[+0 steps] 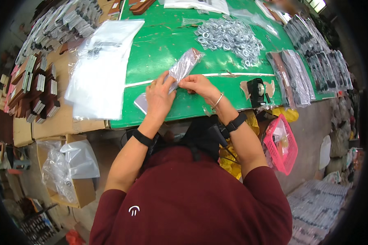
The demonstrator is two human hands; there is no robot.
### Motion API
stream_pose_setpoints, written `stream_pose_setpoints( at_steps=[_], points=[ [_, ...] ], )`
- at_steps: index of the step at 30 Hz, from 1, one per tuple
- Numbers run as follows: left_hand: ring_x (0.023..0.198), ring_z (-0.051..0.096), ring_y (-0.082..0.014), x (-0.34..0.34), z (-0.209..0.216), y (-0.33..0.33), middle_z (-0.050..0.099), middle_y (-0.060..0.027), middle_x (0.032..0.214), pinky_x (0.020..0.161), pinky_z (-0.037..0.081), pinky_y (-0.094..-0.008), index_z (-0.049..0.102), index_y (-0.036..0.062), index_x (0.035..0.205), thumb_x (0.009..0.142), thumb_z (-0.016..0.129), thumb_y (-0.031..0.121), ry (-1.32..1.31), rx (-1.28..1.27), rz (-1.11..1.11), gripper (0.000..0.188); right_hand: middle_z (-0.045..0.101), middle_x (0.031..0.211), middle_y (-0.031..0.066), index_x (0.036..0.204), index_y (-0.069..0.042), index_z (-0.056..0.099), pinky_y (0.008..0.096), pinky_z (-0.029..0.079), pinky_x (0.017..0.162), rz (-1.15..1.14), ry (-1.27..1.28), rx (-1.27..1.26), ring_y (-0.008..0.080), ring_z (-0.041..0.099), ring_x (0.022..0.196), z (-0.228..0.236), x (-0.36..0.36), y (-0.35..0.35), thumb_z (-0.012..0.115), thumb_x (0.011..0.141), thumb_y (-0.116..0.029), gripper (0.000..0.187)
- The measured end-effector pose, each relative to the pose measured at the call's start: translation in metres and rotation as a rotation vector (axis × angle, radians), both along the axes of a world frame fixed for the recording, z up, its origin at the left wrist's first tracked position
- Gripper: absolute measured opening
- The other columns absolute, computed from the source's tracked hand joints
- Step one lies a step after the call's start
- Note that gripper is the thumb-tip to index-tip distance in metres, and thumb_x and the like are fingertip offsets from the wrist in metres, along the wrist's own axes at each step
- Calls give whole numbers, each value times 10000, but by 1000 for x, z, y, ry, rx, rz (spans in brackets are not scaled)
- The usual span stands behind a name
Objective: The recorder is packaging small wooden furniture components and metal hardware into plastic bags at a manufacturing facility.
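On the green tabletop [149, 67] a long brown piece in a clear plastic sleeve [187, 63] lies slantwise, its far end pointing up and right. My left hand [160, 94] holds it down near its lower half, with fingers bent over the plastic. Along the right side of the sleeve, my right hand [197, 86] pinches the plastic edge between thumb and forefinger. The pinched bit is too small to make out. A pale flat end [141, 103] sticks out below my left hand. Right of my hands stands a black tape dispenser [256, 93].
Flat clear bags [100, 73] lie to the left, beside stacked brown wooden pieces [37, 87]. A heap of small clear packets with rings [231, 38] sits farther back. Wrapped pieces [292, 77] lie at right. Below are a cardboard box [84, 190] and pink basket [288, 153].
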State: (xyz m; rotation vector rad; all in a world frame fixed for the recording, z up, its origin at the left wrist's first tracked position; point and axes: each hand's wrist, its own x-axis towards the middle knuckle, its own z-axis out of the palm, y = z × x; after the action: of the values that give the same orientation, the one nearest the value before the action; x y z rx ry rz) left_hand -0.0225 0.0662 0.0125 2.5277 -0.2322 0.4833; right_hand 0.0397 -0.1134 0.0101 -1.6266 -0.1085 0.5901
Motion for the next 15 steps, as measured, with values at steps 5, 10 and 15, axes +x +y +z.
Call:
stream_pose_setpoints(
  at_steps=[5,10,15],
  points=[
    [1095,631,-325,10,14,21,618,-103,1277,873,492,-417,646,104,1089,704,789,94,-16,-286,-108,410,635,862,11,1049,-30,623,221,451,687,-7,-24,120,84,569,779,19,-15,-2,793,839,-272,363],
    [1093,641,-189,5,44,35,655,-114,1201,861,528,-316,655,39,1149,741,799,61,497,-820,-131,434,632,853,17,1012,-38,600,234,467,686,-3,-124,91,80,575,784,32,-14,6,807,829,-256,352],
    [1012,652,-151,-10,47,40,639,-139,1229,855,543,-273,627,-27,1224,816,773,40,452,-1067,-158,439,590,755,-42,896,-81,531,188,394,600,-96,-254,108,20,511,686,41,-26,20,808,837,-155,292]
  ],
)
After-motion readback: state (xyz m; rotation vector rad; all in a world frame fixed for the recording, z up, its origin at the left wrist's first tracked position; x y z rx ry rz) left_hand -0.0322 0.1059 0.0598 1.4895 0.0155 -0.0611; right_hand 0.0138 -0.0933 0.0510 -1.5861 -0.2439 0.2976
